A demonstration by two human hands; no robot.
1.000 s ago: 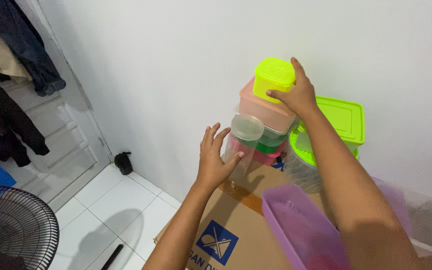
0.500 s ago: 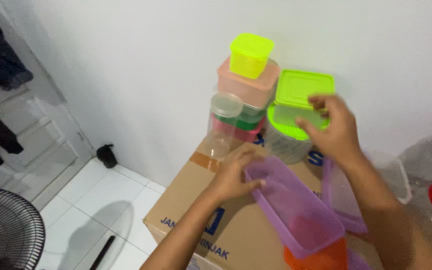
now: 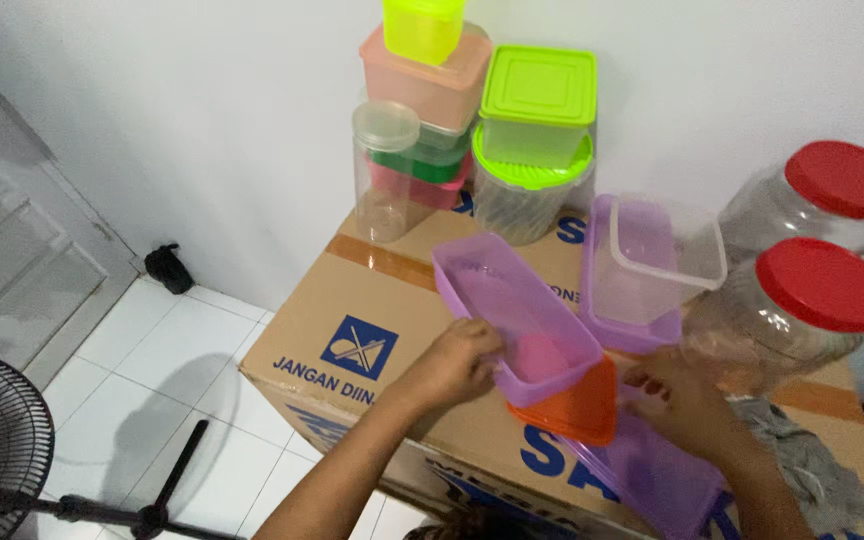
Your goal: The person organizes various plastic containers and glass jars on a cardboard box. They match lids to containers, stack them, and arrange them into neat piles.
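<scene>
Two hands | left (image 3: 457,360) holds empty purple tub (image 3: 512,310) | right (image 3: 677,395) on purple lid (image 3: 652,475)

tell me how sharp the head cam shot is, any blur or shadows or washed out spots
Head view: soft all over. The right hand is the most smeared by motion, the left hand on the purple container a little less. Lighting is flat and even. The fan stand throws a soft shadow on the floor tiles, and the white wall looks slightly washed out, without hard glare.
</scene>
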